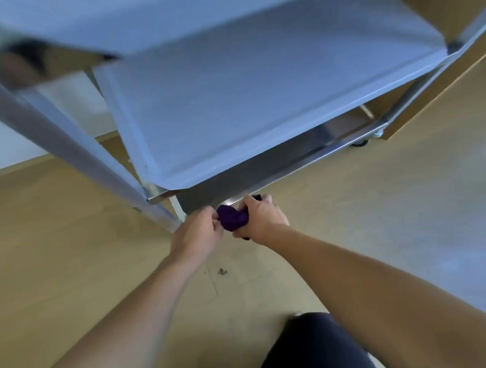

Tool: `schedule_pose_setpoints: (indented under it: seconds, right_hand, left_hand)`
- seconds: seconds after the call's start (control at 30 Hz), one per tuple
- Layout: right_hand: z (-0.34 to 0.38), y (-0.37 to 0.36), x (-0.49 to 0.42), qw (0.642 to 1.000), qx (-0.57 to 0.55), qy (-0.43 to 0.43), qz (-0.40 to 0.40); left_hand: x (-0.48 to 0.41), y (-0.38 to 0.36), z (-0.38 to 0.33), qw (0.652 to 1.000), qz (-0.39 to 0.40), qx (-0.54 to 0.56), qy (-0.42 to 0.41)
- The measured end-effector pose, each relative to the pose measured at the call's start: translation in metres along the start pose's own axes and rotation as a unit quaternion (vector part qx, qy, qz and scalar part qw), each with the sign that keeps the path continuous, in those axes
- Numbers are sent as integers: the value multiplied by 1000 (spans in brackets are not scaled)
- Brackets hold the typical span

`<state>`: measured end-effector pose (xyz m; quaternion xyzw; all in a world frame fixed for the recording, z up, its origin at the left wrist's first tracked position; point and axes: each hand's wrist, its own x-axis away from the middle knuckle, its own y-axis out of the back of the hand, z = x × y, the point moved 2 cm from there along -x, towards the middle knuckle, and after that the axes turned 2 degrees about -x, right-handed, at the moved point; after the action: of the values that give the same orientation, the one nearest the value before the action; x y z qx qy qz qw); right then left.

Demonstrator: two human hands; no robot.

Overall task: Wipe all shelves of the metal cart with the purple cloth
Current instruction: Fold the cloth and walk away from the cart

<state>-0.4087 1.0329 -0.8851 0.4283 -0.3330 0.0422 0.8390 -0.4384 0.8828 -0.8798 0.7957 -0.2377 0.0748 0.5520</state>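
Note:
The metal cart [269, 87] fills the upper half of the head view, its top shelf at the very top and a middle shelf below it. A lower shelf edge [265, 177] shows under the middle one. The purple cloth [233, 219] is bunched up in front of that lower edge, low near the floor. My left hand [198, 233] pinches its left side. My right hand [261, 217] is closed around its right side. Both hands hold the cloth between them.
A slanted metal cart leg [52, 128] runs down the left to the floor near my left hand. A caster wheel [360, 143] shows at the cart's far right corner beside a wooden board [439, 87]. My dark-clad knee [313, 353] is at the bottom. The floor is wood.

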Motion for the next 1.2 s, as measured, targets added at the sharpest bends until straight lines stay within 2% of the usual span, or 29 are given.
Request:
schedule_pose_setpoints:
  seconds: [0.17,0.37,0.47,0.6,0.87,1.0,1.2]
  right_hand:
    - [-2,80,132,996,-86,-15,-22]
    - [-7,207,308,988,-105,-8,-111]
    - [-23,267,377,981,-105,-1,-160]
    - [-55,340,435,969,-112,4,-222]
    - [-116,454,471,944,-128,-12,-303]
    - [-138,503,458,931,-137,-25,-338]
    - [-163,577,405,921,-120,-28,-369]
  left_hand:
    - [104,83,-69,997,41,-44,-51]
    - [220,189,-196,970,57,-128,-197]
    - [258,229,-262,950,65,-155,-262]
    - [279,263,-347,933,38,-173,-314]
    - [258,298,-503,906,-33,-163,-388]
    - [232,308,-564,897,-41,-164,-409]
    - [159,308,-640,901,-45,-134,-410]
